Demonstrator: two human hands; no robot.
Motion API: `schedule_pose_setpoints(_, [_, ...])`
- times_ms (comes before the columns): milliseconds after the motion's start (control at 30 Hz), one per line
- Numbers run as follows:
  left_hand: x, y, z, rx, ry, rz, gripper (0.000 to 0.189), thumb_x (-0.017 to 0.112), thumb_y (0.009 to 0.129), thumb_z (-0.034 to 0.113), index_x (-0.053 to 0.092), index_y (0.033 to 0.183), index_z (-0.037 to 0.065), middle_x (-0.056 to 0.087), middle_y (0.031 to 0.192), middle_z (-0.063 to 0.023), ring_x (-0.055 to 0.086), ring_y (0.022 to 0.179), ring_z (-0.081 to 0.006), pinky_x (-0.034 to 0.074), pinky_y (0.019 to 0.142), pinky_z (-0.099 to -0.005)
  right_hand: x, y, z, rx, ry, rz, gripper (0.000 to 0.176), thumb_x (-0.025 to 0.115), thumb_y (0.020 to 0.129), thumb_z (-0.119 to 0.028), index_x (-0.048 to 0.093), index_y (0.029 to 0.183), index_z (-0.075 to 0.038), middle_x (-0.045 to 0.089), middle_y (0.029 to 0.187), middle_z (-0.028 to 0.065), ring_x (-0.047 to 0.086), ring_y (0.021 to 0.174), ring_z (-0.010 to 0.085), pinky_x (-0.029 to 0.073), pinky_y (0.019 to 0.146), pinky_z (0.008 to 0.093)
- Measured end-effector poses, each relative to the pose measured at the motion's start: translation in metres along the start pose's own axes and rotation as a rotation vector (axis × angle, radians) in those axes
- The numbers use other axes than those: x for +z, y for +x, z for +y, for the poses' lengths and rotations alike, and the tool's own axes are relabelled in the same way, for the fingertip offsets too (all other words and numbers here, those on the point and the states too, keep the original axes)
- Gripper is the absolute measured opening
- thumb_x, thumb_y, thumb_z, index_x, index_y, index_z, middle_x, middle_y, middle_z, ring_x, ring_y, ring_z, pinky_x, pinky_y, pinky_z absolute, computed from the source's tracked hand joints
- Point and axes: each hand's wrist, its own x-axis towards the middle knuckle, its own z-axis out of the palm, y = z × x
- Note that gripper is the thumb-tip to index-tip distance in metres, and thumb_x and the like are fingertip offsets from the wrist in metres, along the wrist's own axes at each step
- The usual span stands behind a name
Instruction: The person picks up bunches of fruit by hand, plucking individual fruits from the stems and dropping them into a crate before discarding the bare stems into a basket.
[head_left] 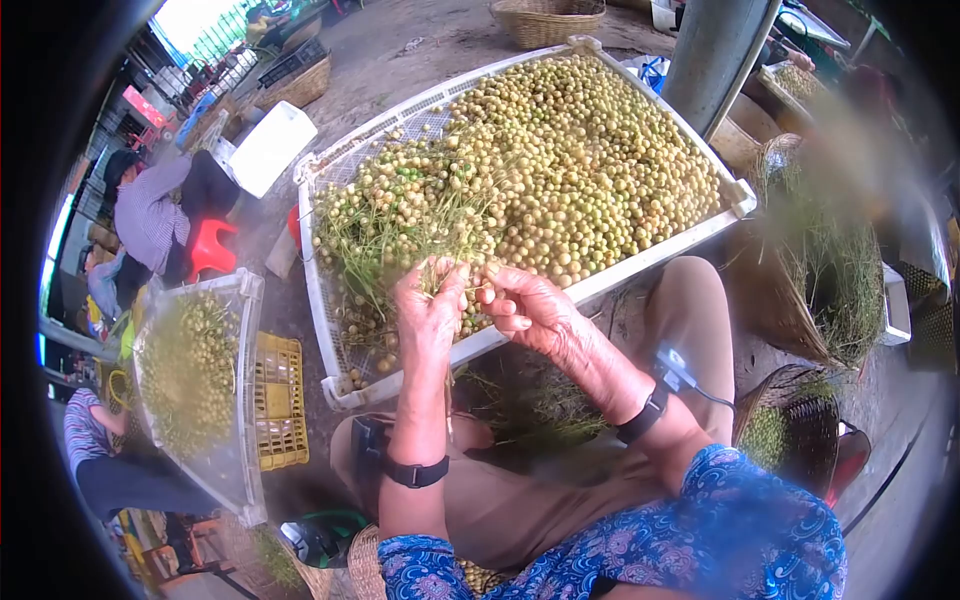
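Observation:
Small round yellow-green fruits (600,170) fill a white mesh-bottomed tray (665,250) in front of me. A tangle of thin green stems (375,245) with fruits attached lies in its near left part. My left hand (430,305) is closed around a bunch of thin stems over the tray's near rim. Close beside it, my right hand (535,312) has its fingers curled in a pinch at the same bunch; what exactly lies between those fingertips is too small to tell.
Left stands another tray (190,380) of fruits, with a yellow crate (280,400) beside it. A metal post (715,70) rises behind my tray. On the right are a basket of stems (830,270) and a dark basket (790,430). A person (150,205) sits at left.

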Motion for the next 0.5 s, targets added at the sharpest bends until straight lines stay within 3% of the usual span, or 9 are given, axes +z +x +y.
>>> schedule_pose_setpoints(133, [0.000,0.002,-0.006,0.009,-0.060,0.116,0.006,0.059,0.079,0.010,0.057,0.075,0.005,0.045,0.050,0.0035,0.035,0.037,-0.0023,0.025,0.032,-0.0166,0.003,0.001,0.012,0.107,0.268,0.050,0.009,0.055,0.082,-0.010,0.050,0.086,-0.003,0.053,0.072,0.0081,0.042,0.049,0.0062,0.026,0.032,0.0135])
schedule_pose_setpoints(300, [-0.001,0.010,-0.019,0.177,-0.063,0.194,0.006,0.059,0.079,0.010,0.056,0.076,0.006,0.045,0.050,0.0035,0.034,0.036,-0.0022,0.024,0.032,-0.0162,0.015,-0.007,0.018,0.045,0.287,0.087,0.008,0.055,0.082,-0.009,0.050,0.083,-0.003,0.053,0.071,0.0075,0.041,0.049,0.0067,0.027,0.033,0.0148])
schedule_pose_setpoints(367, [0.002,0.003,-0.009,0.054,-0.074,0.153,0.006,0.059,0.079,0.010,0.056,0.075,0.006,0.045,0.050,0.0036,0.034,0.037,-0.0016,0.024,0.032,-0.0159,0.015,-0.010,0.013,-0.263,-0.078,0.025,0.008,0.054,0.083,-0.010,0.049,0.081,-0.004,0.051,0.072,0.0050,0.038,0.052,0.0063,0.026,0.034,0.0151])
schedule_pose_setpoints(400, [0.004,0.002,-0.010,0.055,-0.072,0.151,0.006,0.059,0.079,0.010,0.056,0.075,0.006,0.045,0.050,0.0036,0.034,0.037,-0.0016,0.024,0.032,-0.0159,0.014,-0.013,0.007,-0.345,-0.303,0.022,0.006,0.055,0.082,-0.008,0.049,0.080,-0.007,0.052,0.071,0.0009,0.041,0.054,0.0053,0.032,0.039,0.0163])
schedule_pose_setpoints(433, [0.006,0.002,-0.011,0.030,-0.091,0.117,0.007,0.059,0.079,0.010,0.056,0.075,0.006,0.045,0.050,0.0037,0.034,0.036,-0.0014,0.023,0.032,-0.0157,0.014,-0.011,0.006,-0.345,-0.304,0.022,0.006,0.055,0.082,-0.008,0.049,0.080,-0.007,0.052,0.071,0.0009,0.041,0.054,0.0053,0.032,0.039,0.0163])
schedule_pose_setpoints(500, [0.006,0.000,-0.010,0.004,-0.115,0.085,0.007,0.059,0.079,0.010,0.056,0.074,0.006,0.045,0.050,0.0037,0.034,0.036,-0.0012,0.023,0.032,-0.0155,0.014,-0.008,0.004,-1.032,-1.204,0.246,0.011,0.055,0.080,-0.003,0.048,0.072,-0.007,0.045,0.060,-0.0027,0.036,0.051,0.0026,0.029,0.043,0.0165])
